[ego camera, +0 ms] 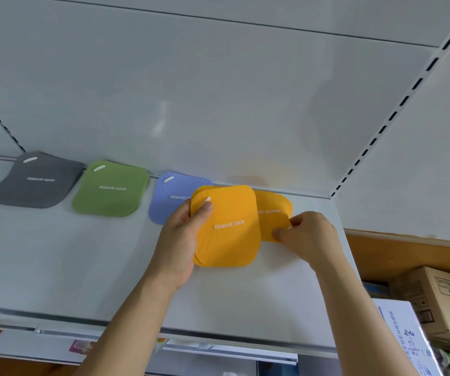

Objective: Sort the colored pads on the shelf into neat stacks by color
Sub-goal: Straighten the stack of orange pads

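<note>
Holding the soft orange square pads (228,226) mid-frame over the white shelf (55,267), left hand (176,240) grips the stack, right hand (309,237) pinches another orange pad (272,213); could slide crooked if the pinch slips.

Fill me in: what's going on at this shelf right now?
A person is sorting pads by color. The left hand grips a small bunch of orange pads, while the right hand pinches another orange pad behind them. Gray, green and blue pads already sit in a row along the shelf.
</note>
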Motion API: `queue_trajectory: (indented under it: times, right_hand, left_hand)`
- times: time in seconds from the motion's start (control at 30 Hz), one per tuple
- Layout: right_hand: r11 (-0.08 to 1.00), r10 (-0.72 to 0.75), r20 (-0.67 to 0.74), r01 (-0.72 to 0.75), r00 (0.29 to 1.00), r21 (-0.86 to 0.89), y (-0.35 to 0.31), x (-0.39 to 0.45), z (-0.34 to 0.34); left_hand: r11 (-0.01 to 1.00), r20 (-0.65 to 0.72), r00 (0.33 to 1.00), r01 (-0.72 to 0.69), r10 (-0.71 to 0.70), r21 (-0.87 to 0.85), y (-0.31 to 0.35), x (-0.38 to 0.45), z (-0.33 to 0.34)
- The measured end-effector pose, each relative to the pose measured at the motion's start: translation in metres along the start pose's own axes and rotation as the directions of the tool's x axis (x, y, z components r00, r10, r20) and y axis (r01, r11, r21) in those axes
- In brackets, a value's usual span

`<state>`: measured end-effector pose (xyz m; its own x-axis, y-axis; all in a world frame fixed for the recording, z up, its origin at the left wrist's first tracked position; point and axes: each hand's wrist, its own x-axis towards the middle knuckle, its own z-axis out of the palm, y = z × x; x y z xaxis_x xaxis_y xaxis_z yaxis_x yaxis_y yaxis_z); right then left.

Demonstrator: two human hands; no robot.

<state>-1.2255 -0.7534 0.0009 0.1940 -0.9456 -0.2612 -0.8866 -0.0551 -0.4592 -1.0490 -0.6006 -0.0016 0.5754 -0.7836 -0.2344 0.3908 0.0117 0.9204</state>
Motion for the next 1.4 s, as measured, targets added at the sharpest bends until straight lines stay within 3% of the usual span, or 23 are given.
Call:
queue_trajectory:
  times: [0.1,0.2,0.33,0.4,0.47,0.57,0.63,0.73,0.8,0.9,0.97,1.27,1.37,1.4]
  right_hand:
    - [0.98,-0.011,-0.036,0.018,0.999,0.199,0.004,-0.006,0.0]
    - [0.892,-0.018,-0.148,0.083,0.989,0.445,0.012,-0.011,0.0]
    - [0.73,-0.134,-0.372,0.345,0.919,0.59,0.021,-0.021,-0.026]
    - [0.687,-0.25,-0.46,0.491,0.852,0.536,0.021,-0.031,-0.05]
    - [0.667,-0.439,-0.423,0.603,0.793,0.438,0.018,-0.047,-0.08]
    - [0.676,-0.704,-0.131,0.715,0.698,0.178,0.006,-0.064,-0.114]
    - [0.653,-0.757,0.048,0.757,0.651,0.026,-0.008,-0.063,-0.115]
    - [0.592,-0.79,0.126,0.8,0.6,-0.098,-0.03,-0.052,-0.088]
    - [0.567,-0.815,0.038,0.81,0.578,-0.147,-0.038,-0.045,-0.065]
    - [0.473,-0.879,-0.132,0.87,0.458,-0.135,-0.036,-0.034,-0.039]
    - [0.446,-0.885,-0.212,0.885,0.414,-0.132,-0.03,-0.029,-0.028]
    - [0.385,-0.893,-0.325,0.904,0.312,-0.189,-0.024,-0.027,-0.011]
    - [0.388,-0.88,-0.366,0.904,0.304,-0.181,-0.023,-0.029,-0.007]
    - [0.419,-0.859,-0.389,0.893,0.333,-0.162,-0.021,-0.03,-0.006]
  left_hand:
    - [1.0,-0.001,1.0,0.014,-0.014,0.004,0.0,0.001,0.0]
    - [1.0,-0.005,1.0,0.023,-0.023,-0.007,0.001,0.002,0.002]
    - [1.0,-0.011,1.0,0.029,-0.029,0.0,0.003,0.004,0.004]
    - [0.999,0.003,0.999,0.051,-0.051,-0.009,0.003,0.005,0.005]
    - [0.997,0.042,0.997,0.072,-0.071,-0.007,0.003,0.006,0.007]
    - [0.996,0.079,0.993,0.084,-0.084,0.011,0.002,0.006,0.012]
    - [0.995,0.102,0.99,0.097,-0.097,0.014,0.002,0.007,0.016]
    - [0.993,0.15,0.983,0.099,-0.107,0.061,0.001,0.007,0.02]
    - [0.991,0.214,0.972,0.078,-0.1,0.107,-0.001,0.005,0.021]
    - [0.991,0.236,0.967,0.072,-0.097,0.111,-0.002,0.003,0.021]
    - [0.992,0.233,0.966,0.092,-0.11,0.085,-0.001,0.002,0.02]
    - [0.991,0.251,0.965,0.044,-0.074,0.123,-0.001,0.0,0.024]
    - [0.966,0.317,0.948,-0.115,0.036,0.233,0.001,-0.005,0.027]
    - [0.95,0.31,0.947,-0.168,0.081,0.264,0.0,-0.006,0.028]
